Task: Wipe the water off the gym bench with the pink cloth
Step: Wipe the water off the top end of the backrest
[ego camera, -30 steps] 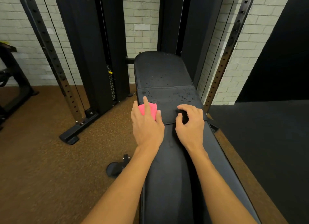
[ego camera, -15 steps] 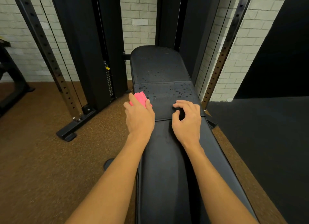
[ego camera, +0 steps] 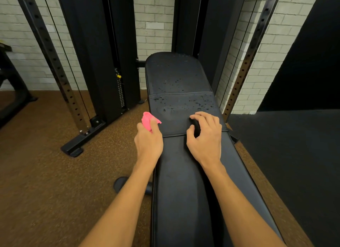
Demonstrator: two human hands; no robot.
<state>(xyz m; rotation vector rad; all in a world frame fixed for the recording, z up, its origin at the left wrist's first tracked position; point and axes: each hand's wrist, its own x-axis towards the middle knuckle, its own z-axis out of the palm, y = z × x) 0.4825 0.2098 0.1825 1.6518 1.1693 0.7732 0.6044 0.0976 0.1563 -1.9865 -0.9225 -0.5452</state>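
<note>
A brick wall (ego camera: 154, 16) and a brown floor (ego camera: 46, 173) frame the scene, with a black rack (ego camera: 95, 62) standing upright at the far end. The bench (ego camera: 184, 191) runs away from the person toward that rack, its head almost against the uprights.

The near half of the surface looks dry and dull. The far half, past the cross seam, is beaded.

The right hand (ego camera: 206, 140) sits on the surface just at that seam. Its fingers are arched, with tips and thumb down on the pad, and its grip closes on nothing that I can make out. It reads as a brace to steady the body while the other arm works.

The left hand (ego camera: 149, 143) is at the bench's left edge, partly over the floor. Its grip is closed round the cloth (ego camera: 147, 120), which is bunched, with a pink fold sticking out past the knuckles. The cloth is off the pad and just beside it, not touching the wet patch. I take this as the outer end of a sideways stroke, or a regather of the bunch before the next pass.

Smallest of all are the drops (ego camera: 184, 103). They scatter across the panel just beyond both hands and more thinly toward the head end, so most of the wiping seems yet to be done.
</note>
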